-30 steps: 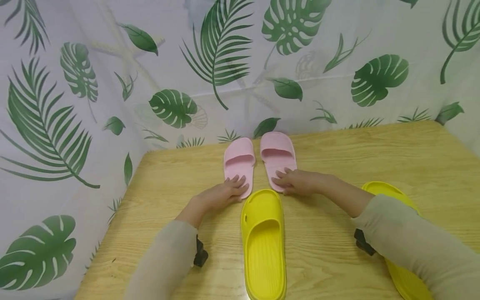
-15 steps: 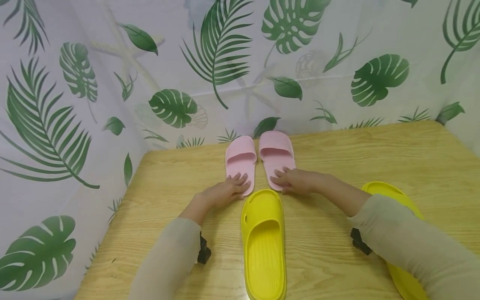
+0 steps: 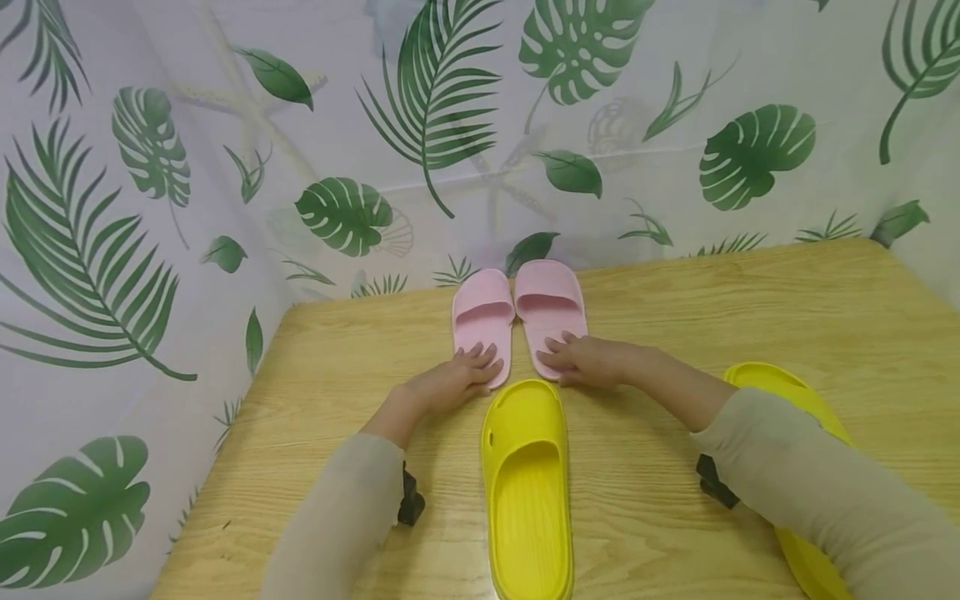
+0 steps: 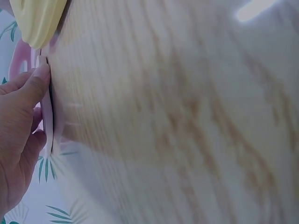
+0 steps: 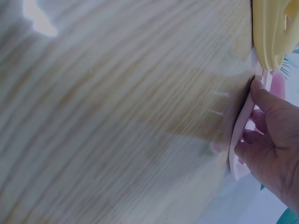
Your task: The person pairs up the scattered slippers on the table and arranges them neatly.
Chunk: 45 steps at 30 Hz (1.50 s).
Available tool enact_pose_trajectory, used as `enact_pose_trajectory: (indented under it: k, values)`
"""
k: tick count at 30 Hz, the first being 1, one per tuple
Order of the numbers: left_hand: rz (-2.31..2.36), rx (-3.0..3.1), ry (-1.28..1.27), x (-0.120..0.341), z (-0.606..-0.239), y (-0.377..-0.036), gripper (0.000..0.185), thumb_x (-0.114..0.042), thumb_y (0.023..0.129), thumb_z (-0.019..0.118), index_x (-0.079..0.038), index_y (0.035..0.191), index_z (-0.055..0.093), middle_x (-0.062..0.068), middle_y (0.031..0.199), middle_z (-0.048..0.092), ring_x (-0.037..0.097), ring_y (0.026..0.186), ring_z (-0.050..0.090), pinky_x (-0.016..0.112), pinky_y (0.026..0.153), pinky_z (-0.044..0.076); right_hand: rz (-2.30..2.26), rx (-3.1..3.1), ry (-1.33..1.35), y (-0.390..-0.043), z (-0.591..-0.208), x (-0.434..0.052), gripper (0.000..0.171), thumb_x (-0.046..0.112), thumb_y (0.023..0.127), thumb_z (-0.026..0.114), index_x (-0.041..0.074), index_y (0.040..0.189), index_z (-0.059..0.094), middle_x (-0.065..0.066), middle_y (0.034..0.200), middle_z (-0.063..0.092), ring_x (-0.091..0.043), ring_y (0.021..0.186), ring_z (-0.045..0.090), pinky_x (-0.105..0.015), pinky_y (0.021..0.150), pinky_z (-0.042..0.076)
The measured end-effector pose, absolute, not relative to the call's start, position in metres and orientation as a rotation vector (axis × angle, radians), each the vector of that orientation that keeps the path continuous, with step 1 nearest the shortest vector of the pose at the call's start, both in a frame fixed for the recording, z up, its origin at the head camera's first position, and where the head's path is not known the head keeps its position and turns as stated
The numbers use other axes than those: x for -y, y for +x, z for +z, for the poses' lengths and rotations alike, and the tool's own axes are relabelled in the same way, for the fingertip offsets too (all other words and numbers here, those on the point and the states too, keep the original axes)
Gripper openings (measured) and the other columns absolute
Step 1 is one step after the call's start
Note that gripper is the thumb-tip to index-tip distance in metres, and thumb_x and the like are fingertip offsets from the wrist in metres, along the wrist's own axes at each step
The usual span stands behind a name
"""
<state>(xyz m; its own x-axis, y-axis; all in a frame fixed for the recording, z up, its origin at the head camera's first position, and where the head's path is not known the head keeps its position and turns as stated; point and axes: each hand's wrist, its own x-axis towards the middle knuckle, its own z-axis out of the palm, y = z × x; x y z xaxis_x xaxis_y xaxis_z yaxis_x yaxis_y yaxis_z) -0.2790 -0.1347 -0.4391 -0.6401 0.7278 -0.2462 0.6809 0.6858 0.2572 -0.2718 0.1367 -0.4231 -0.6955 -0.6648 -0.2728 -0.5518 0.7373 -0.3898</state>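
Two pink slippers lie flat, side by side, toes toward the wall. On the left pink slipper [image 3: 484,289], my left hand [image 3: 454,380] rests its spread fingers over the heel part of the insole; the left wrist view shows its thumb against the sole's edge. My right hand [image 3: 597,361] lies the same way on the heel of the right pink slipper [image 3: 549,279], thumb at the edge in the right wrist view. Just in front of the pink pair, between my arms, is a yellow slipper [image 3: 528,521], toe pointing to them.
A second yellow slipper [image 3: 776,382] lies at the right, partly hidden under my right sleeve [image 3: 802,467]. The wooden tabletop [image 3: 337,358] ends at a white cloth backdrop [image 3: 450,237] printed with green leaves, right behind the pink toes.
Both pink slippers have slid slightly toward the wall under my hands. The left one has shifted right and the right one left, so the gap between them is narrower. The yellow slippers stay put.
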Motion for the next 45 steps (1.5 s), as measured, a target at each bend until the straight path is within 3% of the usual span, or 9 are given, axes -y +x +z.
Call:
enact_pose_trajectory:
  k: [18,36,45]
  values:
    - [0.122,-2.61,1.064,0.134,-0.438,-0.276,0.051,-0.031,0.101,0.042,-0.02,0.149,0.028,0.002,0.158,0.01,0.027,0.146,0.006,0.044,0.116,0.013,-0.42,-2.544,-0.923,-0.27,-0.421,-0.135,0.049,0.023,0.1,0.046,0.008,0.146,0.035,-0.021,0.152,0.022,-0.045,0.14,0.013,-0.057,0.112,0.015]
    - [0.202,-2.608,1.127,0.135,-0.436,-0.277,0.057,-0.041,0.101,0.039,-0.017,0.15,0.025,0.004,0.157,0.016,0.022,0.146,0.012,0.037,0.117,0.011,-0.399,-2.581,-0.996,-0.268,-0.412,-0.141,0.051,0.023,0.099,0.049,0.003,0.144,0.037,-0.026,0.15,0.024,-0.048,0.139,0.017,-0.058,0.111,0.015]
    - [0.054,-2.634,1.286,0.133,-0.427,-0.267,0.061,-0.045,0.1,0.036,-0.012,0.15,0.024,0.007,0.156,0.019,0.027,0.145,0.015,0.049,0.116,0.012,-0.344,-2.671,-1.044,-0.259,-0.399,-0.145,0.056,0.031,0.097,0.051,0.008,0.146,0.036,-0.021,0.152,0.026,-0.045,0.14,0.018,-0.064,0.109,0.014]
